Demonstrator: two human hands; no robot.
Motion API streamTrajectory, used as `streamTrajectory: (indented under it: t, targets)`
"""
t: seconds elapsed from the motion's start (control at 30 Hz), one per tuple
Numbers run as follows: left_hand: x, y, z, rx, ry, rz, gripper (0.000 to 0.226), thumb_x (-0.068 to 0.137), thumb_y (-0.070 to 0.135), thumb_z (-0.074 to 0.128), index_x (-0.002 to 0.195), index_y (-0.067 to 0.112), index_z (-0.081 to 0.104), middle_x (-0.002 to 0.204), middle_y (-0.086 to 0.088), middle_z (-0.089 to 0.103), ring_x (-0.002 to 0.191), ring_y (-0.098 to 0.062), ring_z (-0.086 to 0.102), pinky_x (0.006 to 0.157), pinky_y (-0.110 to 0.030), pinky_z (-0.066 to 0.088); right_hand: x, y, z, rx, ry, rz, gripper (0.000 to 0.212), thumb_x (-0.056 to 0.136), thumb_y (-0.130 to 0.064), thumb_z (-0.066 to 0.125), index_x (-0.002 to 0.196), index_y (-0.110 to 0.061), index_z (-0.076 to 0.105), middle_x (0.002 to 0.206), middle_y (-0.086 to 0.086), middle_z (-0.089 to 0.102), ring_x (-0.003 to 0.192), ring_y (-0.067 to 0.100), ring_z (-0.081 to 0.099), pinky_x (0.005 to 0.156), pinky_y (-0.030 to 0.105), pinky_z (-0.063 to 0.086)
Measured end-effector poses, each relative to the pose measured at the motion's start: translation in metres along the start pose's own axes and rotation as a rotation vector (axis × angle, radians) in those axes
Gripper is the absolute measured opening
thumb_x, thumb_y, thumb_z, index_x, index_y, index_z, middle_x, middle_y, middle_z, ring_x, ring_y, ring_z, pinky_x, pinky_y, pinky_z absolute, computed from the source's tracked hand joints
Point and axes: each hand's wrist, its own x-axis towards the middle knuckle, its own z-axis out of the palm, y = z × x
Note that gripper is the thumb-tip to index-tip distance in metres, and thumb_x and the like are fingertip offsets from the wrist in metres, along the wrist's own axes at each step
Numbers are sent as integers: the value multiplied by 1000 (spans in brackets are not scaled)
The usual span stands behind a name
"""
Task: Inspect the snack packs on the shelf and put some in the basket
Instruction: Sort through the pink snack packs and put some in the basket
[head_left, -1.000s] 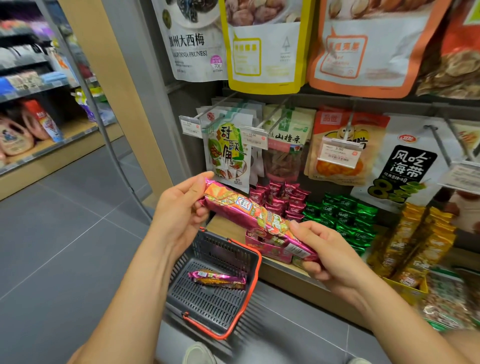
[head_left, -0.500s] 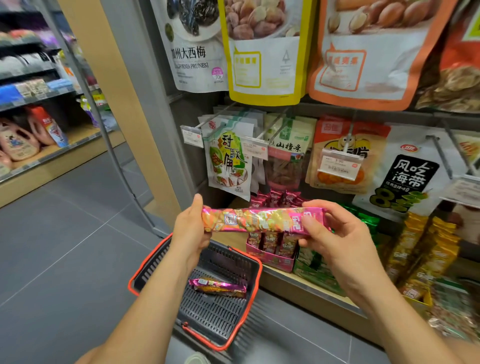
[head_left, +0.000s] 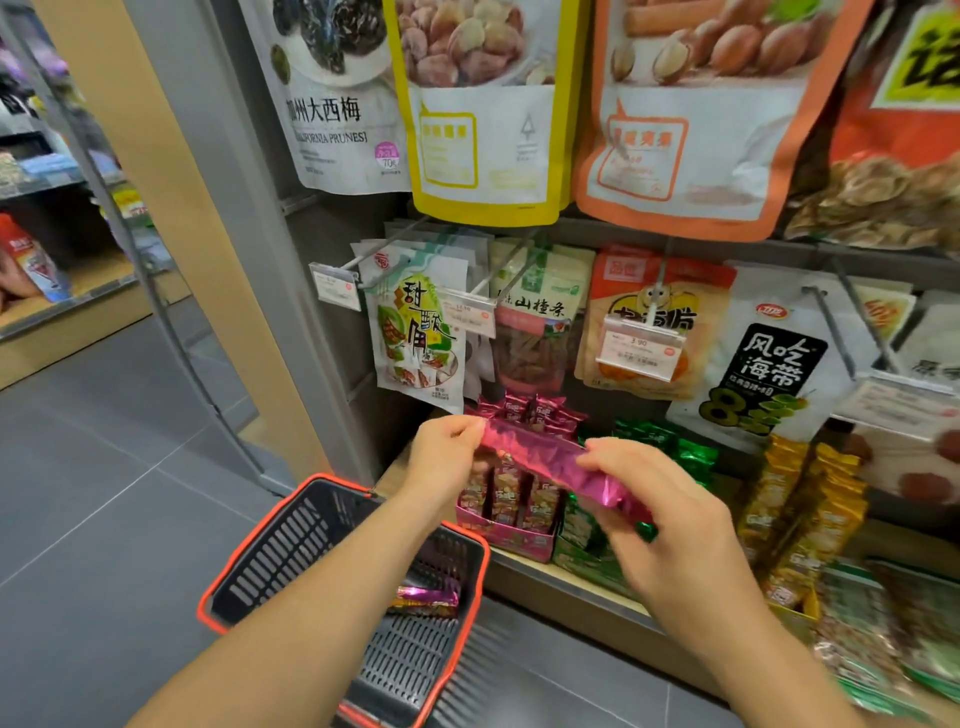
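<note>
Two hands on one foil snack pack (head_left: 545, 460)

Long, crinkled and shiny magenta, it hangs before the shelf (head_left: 582, 590). The left hand (head_left: 447, 452) pinches its 9 o'clock end and the right hand (head_left: 660, 514) grips its 4 o'clock end. Its print is unreadable. A second pack (head_left: 428, 597), half hidden by the forearm, lies in the slotted plastic basket (head_left: 291, 545) at 7 o'clock.

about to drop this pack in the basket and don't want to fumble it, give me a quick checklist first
1. Grip on held pack: ok, left hand pinches one end, right hand holds the other.
2. Printed side facing me: not ok, the plain shiny pink side shows.
3. Wrapper intact: cannot tell, blurred.
4. Room in basket: ok, only one other pack lies in it.
5. Drop path: probably not ok, left forearm crosses above the basket.
</note>
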Motion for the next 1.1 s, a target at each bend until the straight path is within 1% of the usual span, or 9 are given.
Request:
streamTrajectory:
  t: [0.1,0.2,0.3,0.43,0.53,0.63,0.8,0.93,1.1]
  targets:
    - [15,-1,16,91,8,78,30,102,19,43,105,9,71,106,-13,71,96,-27,68,91,-53,53,0,2,5,-158,110,-28,50,64,17,78,109,-2,70,119,10,66,110,19,61,104,17,37]
    - [28,-8,26,532,-44,256,39,95,7,48,132,14,59,131,-7,61,120,-26,56,104,-36,43,6,4,11,-219,181,-54,51,63,17,79,111,0,69,119,15,65,109,25,63,97,28,47]
    - [35,-19,36,897,-159,435,70,82,4,61,147,15,38,150,-8,39,134,-30,39,111,-37,36,18,9,16,-207,181,-56,51,66,17,76,114,0,67,120,15,63,109,19,56,98,21,42]
    - [39,-30,49,1097,-312,345,92,84,10,64,155,20,7,163,-3,2,146,-32,12,113,-48,32,45,14,32,-249,109,13,45,74,10,74,115,-6,65,115,10,57,86,24,61,69,32,58]
    - [40,-33,51,1145,-346,318,89,85,10,64,155,18,9,162,-3,7,144,-32,13,113,-46,34,70,24,50,-297,36,12,45,78,9,72,120,-5,62,115,11,58,82,31,64,62,43,58]
    - [42,-33,49,1129,-285,375,66,85,8,62,145,15,37,151,-7,33,132,-32,30,103,-46,44,88,38,67,-330,-32,82,50,80,5,70,126,-8,55,116,12,62,83,34,66,64,45,57]
    - [37,-34,39,1031,-271,486,46,82,1,56,125,16,61,126,-6,56,112,-30,47,91,-45,50,99,66,95,-325,-118,207,42,93,-13,59,132,-18,45,128,7,58,107,30,60,84,39,50]
    - [36,-36,41,986,-281,535,49,79,-6,52,123,12,61,125,-9,58,112,-31,51,93,-42,47,114,87,116,-456,-270,381,40,93,-12,57,132,-20,53,138,4,47,117,31,54,95,37,47]
    - [36,-38,48,806,-167,419,69,76,-11,55,138,14,38,140,-9,43,117,-30,54,95,-37,45,102,107,141,-681,-524,340,32,88,-13,56,115,-28,65,120,-1,60,128,22,35,101,44,31]
